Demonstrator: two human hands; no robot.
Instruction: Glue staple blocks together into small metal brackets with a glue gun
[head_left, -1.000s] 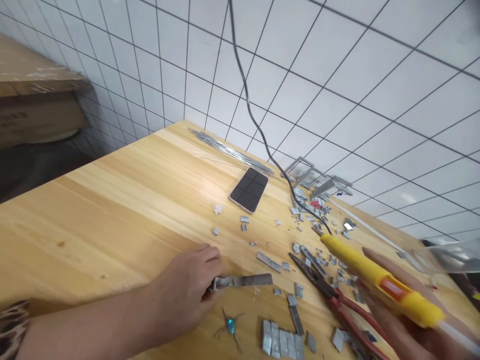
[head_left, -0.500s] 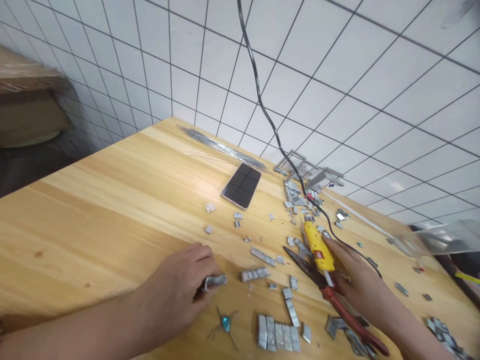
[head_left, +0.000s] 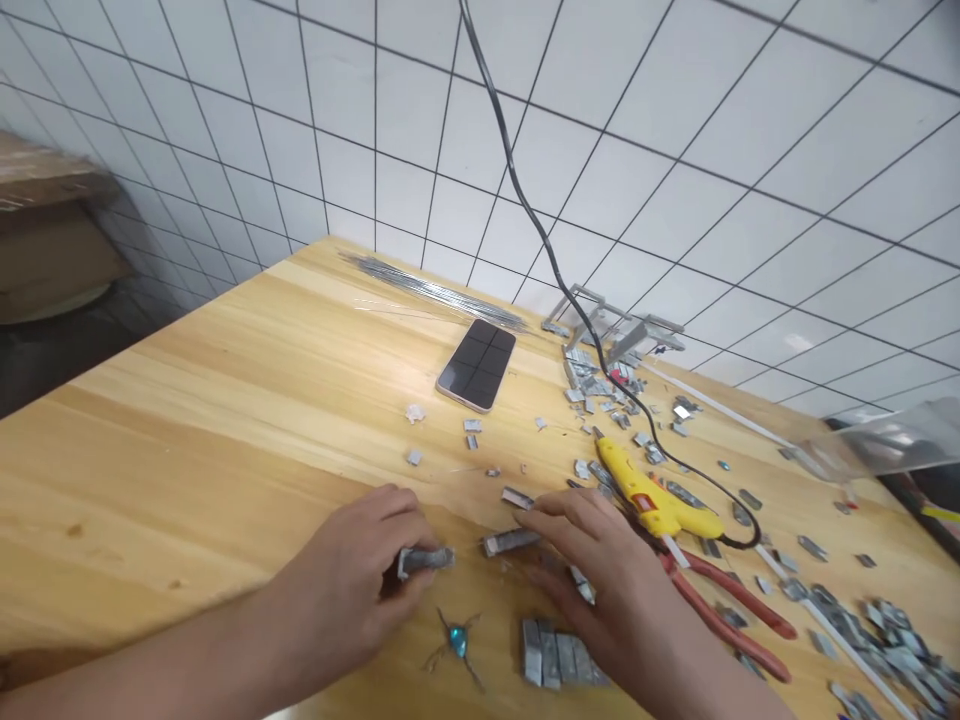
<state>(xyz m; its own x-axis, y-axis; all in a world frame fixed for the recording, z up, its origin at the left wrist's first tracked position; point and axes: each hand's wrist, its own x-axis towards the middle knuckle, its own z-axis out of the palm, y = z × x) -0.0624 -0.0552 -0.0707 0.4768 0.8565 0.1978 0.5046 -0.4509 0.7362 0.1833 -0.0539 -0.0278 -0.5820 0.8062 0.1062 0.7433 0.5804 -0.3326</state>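
Note:
My left hand (head_left: 360, 575) is closed on a small grey metallic strip (head_left: 427, 562), whose end sticks out between thumb and fingers. My right hand (head_left: 611, 575) has its fingers and thumb apart around the right end of another grey segmented strip (head_left: 508, 542) on the table; whether they touch it is hidden. A yellow hot glue gun (head_left: 651, 495) rests partly over red-handled pliers (head_left: 739, 610) to the right. A blue gem with wire legs (head_left: 458, 640) lies between my forearms. Beside it, a row of grey blocks (head_left: 551, 655) is partly covered by my right hand.
A phone (head_left: 478, 365) and a bundle of thin metal wires (head_left: 435, 290) lie toward the tiled wall (head_left: 420, 130). The black cord (head_left: 551, 255) hangs down to the glue gun. Loose grey pieces (head_left: 900, 645) are scattered right, near a clear plastic container (head_left: 892, 445).
My right hand has let go of the glue gun, which now lies on the table, and has moved left to the grey strip. My left hand keeps its strip in about the same place.

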